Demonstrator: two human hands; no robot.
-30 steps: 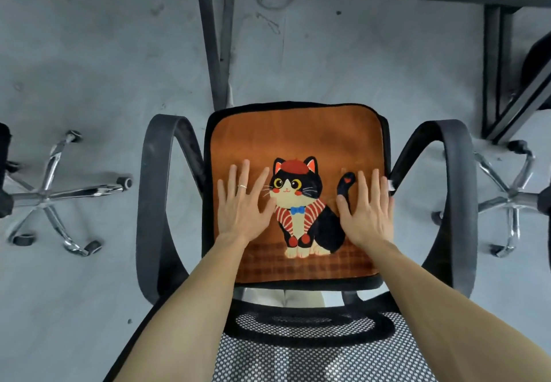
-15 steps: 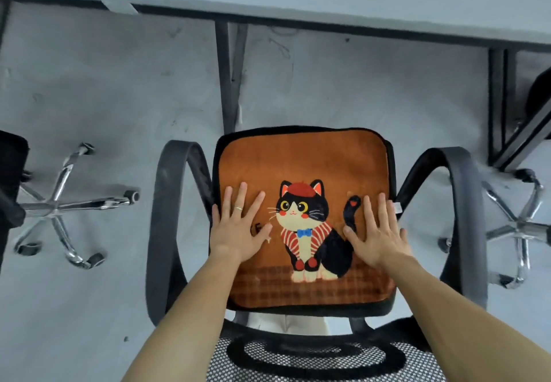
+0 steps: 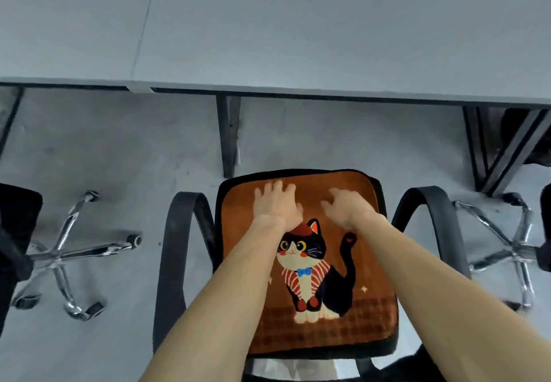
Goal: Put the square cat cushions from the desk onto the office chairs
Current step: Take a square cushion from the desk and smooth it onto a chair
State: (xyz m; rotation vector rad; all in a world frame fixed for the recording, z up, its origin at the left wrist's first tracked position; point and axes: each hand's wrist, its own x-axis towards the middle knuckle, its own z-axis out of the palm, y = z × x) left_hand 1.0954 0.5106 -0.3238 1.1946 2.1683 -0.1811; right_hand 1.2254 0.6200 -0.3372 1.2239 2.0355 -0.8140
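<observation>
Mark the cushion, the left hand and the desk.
cushion (image 3: 354,316), head view, checked lower right part.
left hand (image 3: 275,205), head view, back of the hand.
desk (image 3: 328,32), head view, bare top.

The cushion (image 3: 310,262) looks like soft plush cloth, matt and slightly fuzzy, its orange face printed with a cat and edged in black fabric; the office chair (image 3: 170,262) beneath it has armrests of black plastic, smooth with a dull sheen and faint scuffs; the desk (image 3: 298,23) top is a smooth, matt pale grey laminate, its legs (image 3: 228,137) dark painted metal, matt; the floor (image 3: 119,149) reads as grey concrete, matt, blotchy and lightly scratched; the neighbouring chair base (image 3: 68,250) on the left and the one (image 3: 512,250) on the right are chromed metal, glossy and mirror-bright, with black plastic castors.
</observation>
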